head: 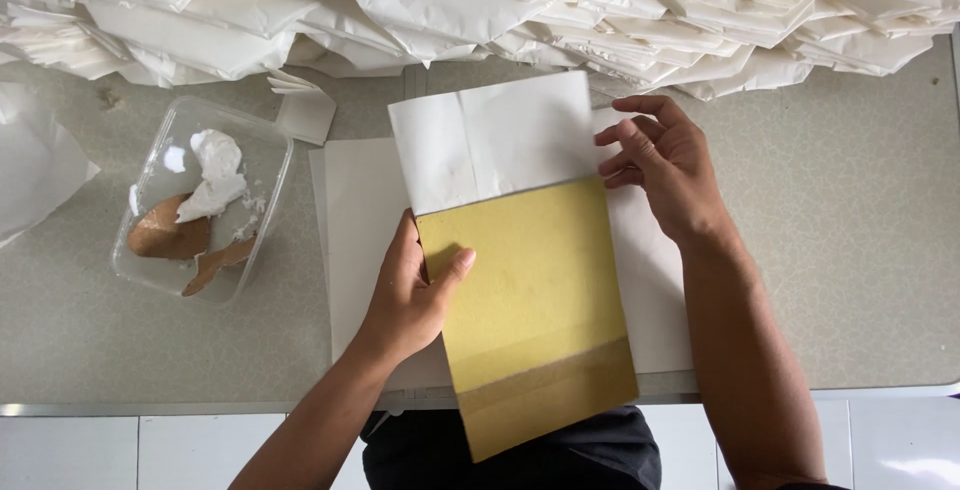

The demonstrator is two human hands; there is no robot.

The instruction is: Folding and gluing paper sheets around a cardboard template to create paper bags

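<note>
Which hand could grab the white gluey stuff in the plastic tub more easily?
Probably the left hand. It rests on the yellow paper sheet's left edge, on the side nearest the clear plastic tub of white paste. The right hand is across the sheet, touching the white folded paper.

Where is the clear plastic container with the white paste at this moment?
In the head view, the clear plastic container sits on the table's left side, left of the left hand and the yellow sheet, below the pile of folded white paper.

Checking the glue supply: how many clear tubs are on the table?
1. The clear tub sits left of the left hand, holding white paste and brown scraps. The paper pile behind may hide others.
</note>
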